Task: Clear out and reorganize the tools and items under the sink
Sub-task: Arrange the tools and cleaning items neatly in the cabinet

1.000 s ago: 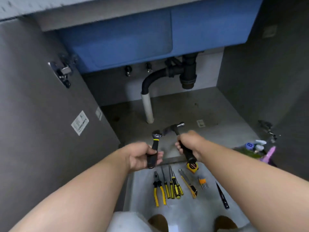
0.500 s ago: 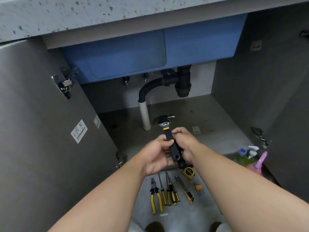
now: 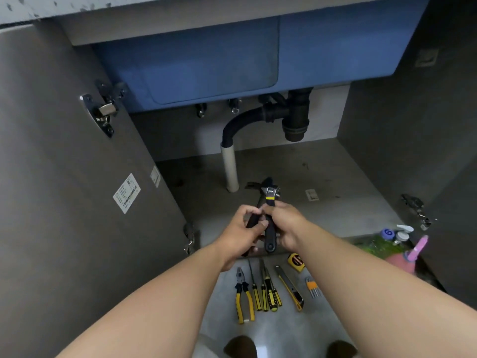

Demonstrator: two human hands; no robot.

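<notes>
Head cam: my left hand has its fingers curled round the hammer handle and my right hand is wrapped round the wrench. The two tools cross just above the cabinet floor, in front of the drain pipe. Pliers, screwdrivers and a tape measure lie below my wrists.

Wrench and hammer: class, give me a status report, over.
Left hand grips hammer; right hand grips wrench. Tools held together above cabinet floor. Drain pipe just beyond, not touching.
</notes>
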